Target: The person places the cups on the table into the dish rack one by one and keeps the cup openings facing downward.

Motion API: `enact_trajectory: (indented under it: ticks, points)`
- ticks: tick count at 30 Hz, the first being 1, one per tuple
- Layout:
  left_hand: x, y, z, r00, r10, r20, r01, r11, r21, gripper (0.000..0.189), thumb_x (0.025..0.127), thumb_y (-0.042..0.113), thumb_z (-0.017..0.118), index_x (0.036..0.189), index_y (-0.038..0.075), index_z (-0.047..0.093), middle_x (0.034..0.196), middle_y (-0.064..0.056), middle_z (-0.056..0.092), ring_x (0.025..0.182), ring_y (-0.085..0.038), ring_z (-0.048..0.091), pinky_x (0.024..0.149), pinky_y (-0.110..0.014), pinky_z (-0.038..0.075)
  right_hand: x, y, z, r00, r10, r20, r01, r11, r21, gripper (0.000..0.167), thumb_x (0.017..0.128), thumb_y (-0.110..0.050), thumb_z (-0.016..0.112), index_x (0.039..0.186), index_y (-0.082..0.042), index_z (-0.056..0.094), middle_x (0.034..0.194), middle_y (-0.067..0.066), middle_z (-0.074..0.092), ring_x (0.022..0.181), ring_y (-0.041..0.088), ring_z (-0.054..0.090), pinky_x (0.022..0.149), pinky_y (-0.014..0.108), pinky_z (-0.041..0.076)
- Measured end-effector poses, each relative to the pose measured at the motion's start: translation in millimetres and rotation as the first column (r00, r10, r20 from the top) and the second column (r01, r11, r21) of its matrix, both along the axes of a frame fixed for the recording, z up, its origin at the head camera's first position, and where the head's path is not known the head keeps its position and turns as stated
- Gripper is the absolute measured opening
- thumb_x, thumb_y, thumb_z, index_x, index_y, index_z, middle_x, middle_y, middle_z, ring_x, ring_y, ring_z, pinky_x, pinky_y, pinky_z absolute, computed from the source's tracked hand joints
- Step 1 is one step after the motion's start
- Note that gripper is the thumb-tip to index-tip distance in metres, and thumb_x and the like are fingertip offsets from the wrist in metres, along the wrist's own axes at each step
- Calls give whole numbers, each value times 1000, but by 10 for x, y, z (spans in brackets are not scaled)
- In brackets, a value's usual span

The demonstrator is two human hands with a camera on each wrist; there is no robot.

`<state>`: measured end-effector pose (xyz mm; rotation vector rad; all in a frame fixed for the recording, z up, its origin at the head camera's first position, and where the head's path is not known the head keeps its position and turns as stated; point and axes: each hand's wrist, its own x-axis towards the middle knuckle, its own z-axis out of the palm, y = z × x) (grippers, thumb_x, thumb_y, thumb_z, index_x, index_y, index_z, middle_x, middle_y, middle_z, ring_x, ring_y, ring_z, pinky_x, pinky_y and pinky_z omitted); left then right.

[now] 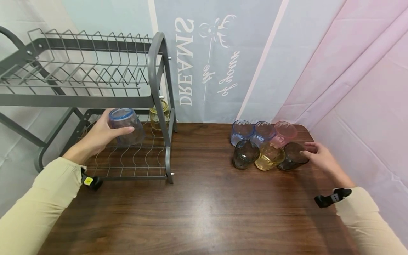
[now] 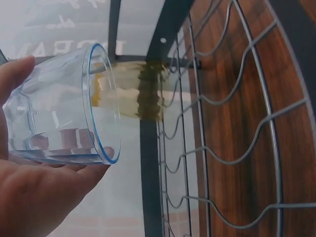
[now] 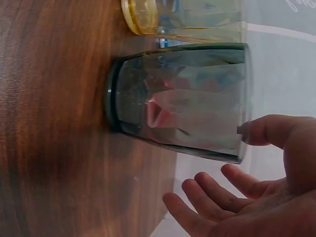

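In the head view my left hand point(image 1: 101, 131) holds a clear blue-tinted glass point(image 1: 129, 129) upside down over the lower tier of the dish rack. Its blue-edged rim faces the rack wires in the left wrist view, with my thumb and fingers around its sides. Behind it an inverted yellow glass point(image 1: 160, 115) stands on that tier. Over on the right, my right hand point(image 1: 322, 159) is at a dark grey glass point(image 3: 182, 101) standing upright on the table. The thumb tip lies right at its rim; the other fingers are spread and apart from the glass.
Beside the dark grey glass stand two blue glasses point(image 1: 241, 134), a pink glass point(image 1: 285, 132), a yellow glass point(image 1: 269, 156) and another dark glass point(image 1: 246, 154). The two-tier grey rack point(image 1: 159, 71) is at the left of the wooden table point(image 1: 204, 205). Printed fabric point(image 1: 204, 63) hangs behind.
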<state>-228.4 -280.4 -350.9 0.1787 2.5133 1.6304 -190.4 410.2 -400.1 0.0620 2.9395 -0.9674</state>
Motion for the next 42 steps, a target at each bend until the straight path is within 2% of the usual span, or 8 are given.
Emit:
enact_trajectory:
  ticks: [4,8,13,16,20,29,36,42]
  points:
    - [-97,-12,-26,1000,24,2,-24,1000,-17,92,98,26,70,160,9,4,148,-19,35,131,-27,45,99,-27,48,3,-19,-64,999,-4,48,5,1000,-19,56,103,-18,53,141,20,37,130,47,49,113,48,55,69,16,43]
    - [-169,-23,-65,999,39,-27,-40,999,-35,88,97,29,72,158,8,12,145,-19,39,125,-26,47,101,-39,47,8,-49,-113,998,-10,59,12,999,-42,56,104,-17,53,141,22,35,132,46,47,116,51,51,69,13,43]
    - [-268,-23,-110,998,61,-32,-63,995,-74,91,95,36,74,156,3,16,145,-22,40,125,-31,47,103,-50,44,11,-57,-155,997,-22,77,25,999,-36,57,105,-18,52,141,23,34,131,45,48,110,45,55,68,17,47]
    - [-339,-17,-134,998,58,-17,-59,996,-60,90,94,33,75,157,1,18,148,-25,39,132,-37,44,110,-55,40,12,-55,-169,994,-27,104,33,998,-56,59,106,-20,50,142,23,32,130,43,48,95,24,61,68,26,55]
    - [-419,-20,-177,998,64,-19,-65,997,-48,90,94,28,75,158,0,17,152,-27,36,137,-41,40,113,-57,37,11,-50,-180,992,-23,126,33,996,-79,57,106,-21,48,143,21,34,132,43,48,91,14,60,70,33,58]
    - [-566,-31,-269,994,106,-20,-107,991,-83,88,94,28,76,156,-4,22,151,-28,37,137,-43,41,113,-56,37,3,-59,-191,991,-27,132,34,998,-48,48,107,-16,44,143,15,43,137,40,49,107,32,58,73,28,54]
    - [-651,-59,-334,990,140,-7,-140,984,-108,80,96,28,74,152,-7,29,147,-30,40,132,-43,44,109,-56,41,1,-67,-206,989,-12,148,33,990,-137,45,106,-8,38,141,18,42,134,41,50,89,2,57,75,35,60]
    - [-699,-93,-373,987,156,-46,-160,981,-105,83,95,20,74,156,-5,24,153,-29,35,140,-45,37,112,-59,36,-2,-74,-212,985,-5,175,41,979,-199,45,105,-6,35,142,20,39,133,44,48,94,10,62,79,41,61]
